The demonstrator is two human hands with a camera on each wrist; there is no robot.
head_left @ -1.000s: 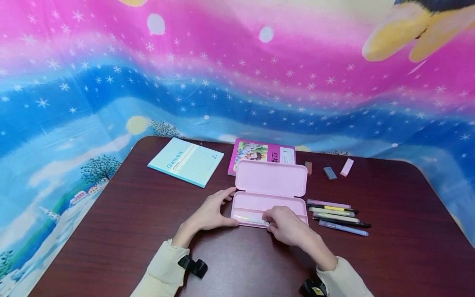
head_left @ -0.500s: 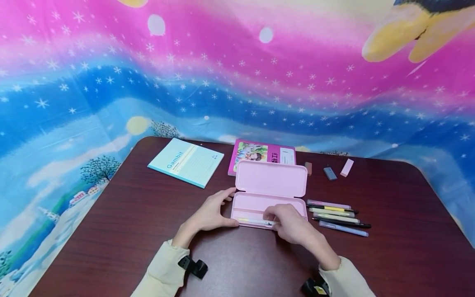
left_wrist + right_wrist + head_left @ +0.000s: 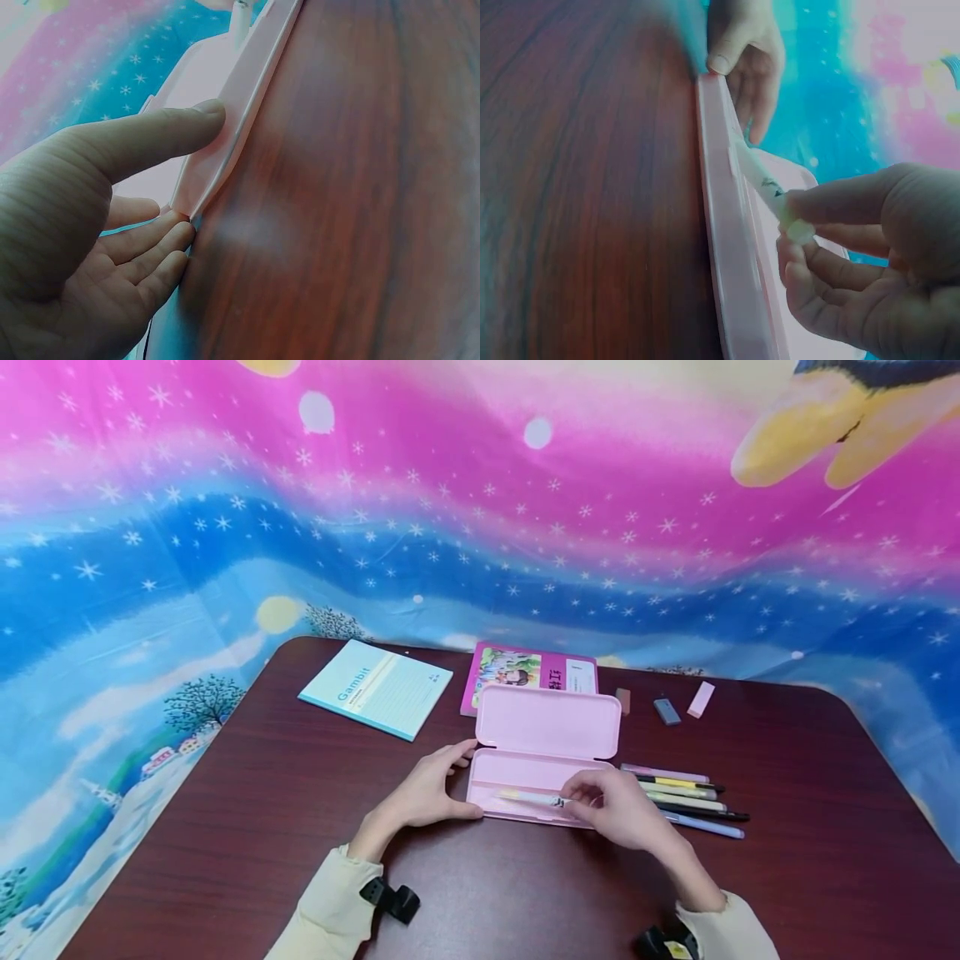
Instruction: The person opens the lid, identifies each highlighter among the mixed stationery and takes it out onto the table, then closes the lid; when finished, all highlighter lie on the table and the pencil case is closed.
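Observation:
A pink pencil case (image 3: 547, 722) lies on the table with its lid tipped back. My left hand (image 3: 427, 788) holds its left end, the thumb (image 3: 196, 126) on the front wall and the fingertips around the end corner. Between thumb and fingers my right hand (image 3: 624, 807) pinches one end of a white pen (image 3: 531, 797) with a yellowish far part and small dark marks. Tilted, the pen (image 3: 759, 178) stands over the front compartment, its held end raised. Whether its far end touches the case is hard to tell.
Several pens (image 3: 705, 804) lie side by side right of the case, partly behind my right hand. Behind are a light blue notebook (image 3: 377, 687), a pink book (image 3: 517, 670), a brown eraser (image 3: 623, 700), a grey eraser (image 3: 667, 711) and a pink one (image 3: 701, 699). A printed cloth (image 3: 450, 527) hangs beyond.
My right hand has moved right and up from the front compartment, lifting the pen's near end. My left hand has kept its place on the case.

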